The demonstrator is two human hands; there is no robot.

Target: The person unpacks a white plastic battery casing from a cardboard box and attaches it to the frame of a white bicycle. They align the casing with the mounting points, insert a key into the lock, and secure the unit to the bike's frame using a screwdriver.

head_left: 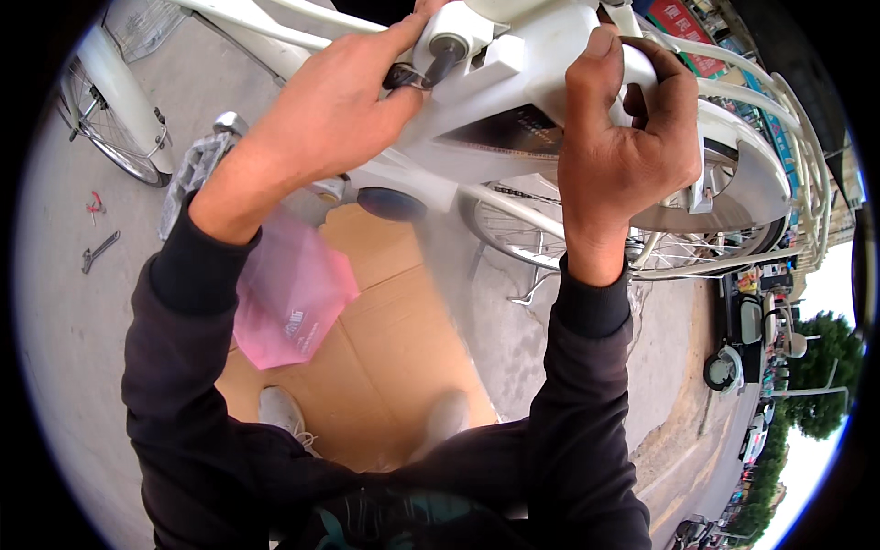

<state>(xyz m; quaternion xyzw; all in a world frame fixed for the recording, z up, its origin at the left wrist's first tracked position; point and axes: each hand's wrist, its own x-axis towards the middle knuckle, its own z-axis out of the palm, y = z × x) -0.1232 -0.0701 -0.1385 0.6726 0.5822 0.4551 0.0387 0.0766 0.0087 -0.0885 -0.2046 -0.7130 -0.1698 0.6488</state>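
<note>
White bicycle frame [513,101]: raised in front of the person, rear wheel [587,243] and silver mudguard [752,188] to the right

Left hand [321,119]: fingers closed round a small dark tool [431,69] set against a white fitting at the frame's upper part

Right hand [623,147]: fingers curled shut over the top of the white frame casing, thumb side towards the camera

Pedal [192,174]: grey, just left of the left wrist

Pink bag [289,298]: under the left forearm, above the cardboard sheet [394,321] spread on the pavement

Spanner [99,252] and red-handled tool [93,206]: on the ground, far left, well apart from both hands
</note>
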